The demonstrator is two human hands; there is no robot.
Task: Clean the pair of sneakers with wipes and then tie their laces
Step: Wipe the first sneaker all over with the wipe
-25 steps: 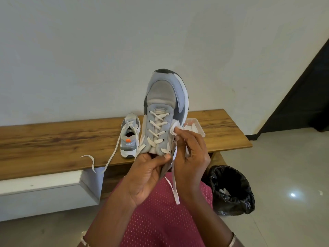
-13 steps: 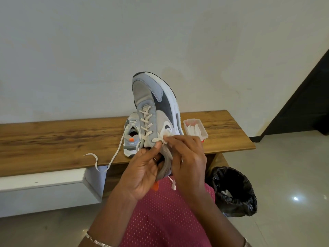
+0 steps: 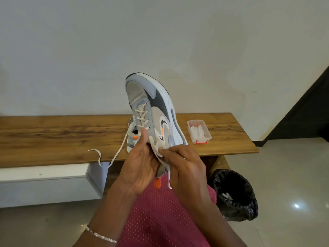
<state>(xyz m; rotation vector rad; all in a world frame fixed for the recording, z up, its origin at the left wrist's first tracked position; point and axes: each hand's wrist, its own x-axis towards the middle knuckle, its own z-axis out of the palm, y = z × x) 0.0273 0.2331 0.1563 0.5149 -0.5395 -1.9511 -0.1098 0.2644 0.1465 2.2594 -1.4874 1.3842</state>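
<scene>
Head view. Grips the grey sneaker at its heel end with the left hand, thumb up by the laces, toe pointing up at the wall. Pinches a white wipe in the right hand and presses it on the shoe's side, near the heel. Lets a loose lace hang down over the pink lap. Shows the other sneaker on the wooden bench, just behind the held one. Shows the box of wipes on the bench too, off to the right, with a black bin on the floor below.
</scene>
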